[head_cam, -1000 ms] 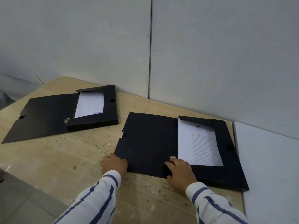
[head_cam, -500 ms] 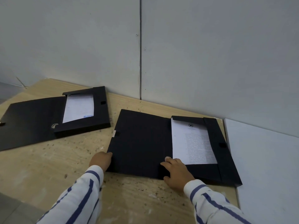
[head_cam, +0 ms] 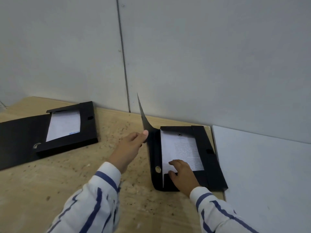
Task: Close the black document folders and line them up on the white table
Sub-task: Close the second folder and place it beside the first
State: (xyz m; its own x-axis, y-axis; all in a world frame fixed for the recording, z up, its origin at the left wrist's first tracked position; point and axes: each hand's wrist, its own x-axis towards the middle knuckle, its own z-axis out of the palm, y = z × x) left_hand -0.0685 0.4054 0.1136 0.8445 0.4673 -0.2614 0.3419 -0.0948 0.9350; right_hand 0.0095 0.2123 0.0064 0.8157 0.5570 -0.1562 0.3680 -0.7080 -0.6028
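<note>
Two black document folders lie on a speckled wooden surface. The near folder [head_cam: 212, 157] sits next to the white table [head_cam: 269, 174], with a printed sheet inside. My left hand [head_cam: 129, 147] grips its cover flap [head_cam: 144, 120], which stands nearly upright, edge-on to me. Resting flat on the sheet and the folder's lower lip, my right hand [head_cam: 182, 174] has its fingers spread. The far folder [head_cam: 87, 125] lies open at the left with a white sheet showing; its flap runs off the left edge.
A grey panelled wall [head_cam: 185, 56] rises directly behind both folders. The wooden surface [head_cam: 58, 182] stretches toward me and to the left. The white table's edge meets the near folder's right side.
My left hand has lifted the near folder's cover from flat on the wood to nearly vertical. My right hand slid from the folder's spine area onto the sheet. The view shifted.
</note>
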